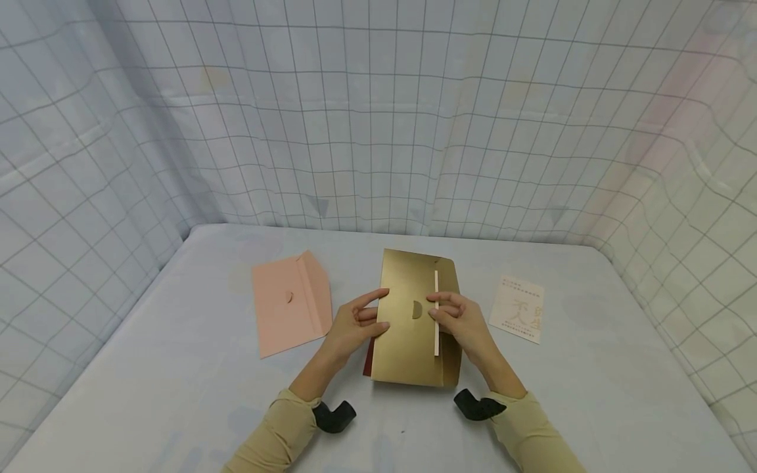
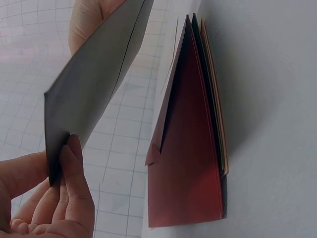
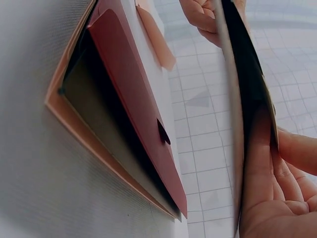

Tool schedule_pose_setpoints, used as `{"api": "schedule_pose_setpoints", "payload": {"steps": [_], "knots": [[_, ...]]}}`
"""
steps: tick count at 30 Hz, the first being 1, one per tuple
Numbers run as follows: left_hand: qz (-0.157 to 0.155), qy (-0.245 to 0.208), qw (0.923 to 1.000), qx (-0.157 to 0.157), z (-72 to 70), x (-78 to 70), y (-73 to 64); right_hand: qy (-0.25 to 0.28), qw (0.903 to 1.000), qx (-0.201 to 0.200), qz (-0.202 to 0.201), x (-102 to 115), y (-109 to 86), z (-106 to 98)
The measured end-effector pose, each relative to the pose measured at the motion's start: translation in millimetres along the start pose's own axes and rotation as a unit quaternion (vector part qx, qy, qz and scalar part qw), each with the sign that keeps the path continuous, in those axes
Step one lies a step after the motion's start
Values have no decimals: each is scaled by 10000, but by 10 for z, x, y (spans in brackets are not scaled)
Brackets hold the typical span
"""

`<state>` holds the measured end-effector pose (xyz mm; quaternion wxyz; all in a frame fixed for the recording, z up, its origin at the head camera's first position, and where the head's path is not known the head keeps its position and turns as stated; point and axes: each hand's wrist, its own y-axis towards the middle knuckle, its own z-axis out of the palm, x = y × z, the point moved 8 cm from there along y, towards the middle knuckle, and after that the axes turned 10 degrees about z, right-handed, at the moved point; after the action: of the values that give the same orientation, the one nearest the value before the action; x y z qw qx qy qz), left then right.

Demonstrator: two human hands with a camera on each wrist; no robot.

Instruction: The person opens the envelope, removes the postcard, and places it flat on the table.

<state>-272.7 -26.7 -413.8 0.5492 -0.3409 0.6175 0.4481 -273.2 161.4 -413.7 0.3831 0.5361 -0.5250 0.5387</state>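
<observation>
A gold envelope (image 1: 405, 341) with a half-round tab is held up above a stack of envelopes. My left hand (image 1: 355, 325) pinches its left edge between thumb and fingers. At the opening on the right side, my right hand (image 1: 464, 318) grips the envelope's edge, thumb outside and fingers inside, as the right wrist view shows. A narrow pale strip (image 1: 437, 341) runs along that opening; what it belongs to I cannot tell. Beneath lies a red envelope (image 2: 183, 168) on top of the stack, with dark and orange edges (image 3: 116, 168) under it.
To the left on the white table (image 1: 177, 394) lies a pink envelope (image 1: 280, 309) with its flap unfolded. A pale printed card (image 1: 516, 309) lies to the right. White grid-patterned curtains (image 1: 378, 131) enclose the back and sides.
</observation>
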Motion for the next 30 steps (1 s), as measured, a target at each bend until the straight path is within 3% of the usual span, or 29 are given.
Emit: {"api": "schedule_pose_setpoints", "payload": {"steps": [18, 30], "knots": [[-38, -17, 9999, -164, -85, -26, 7, 62, 9996, -269, 81, 8, -10, -126], [-147, 14, 9994, -309, -126, 19, 16, -296, 9987, -407, 40, 35, -11, -137]]}}
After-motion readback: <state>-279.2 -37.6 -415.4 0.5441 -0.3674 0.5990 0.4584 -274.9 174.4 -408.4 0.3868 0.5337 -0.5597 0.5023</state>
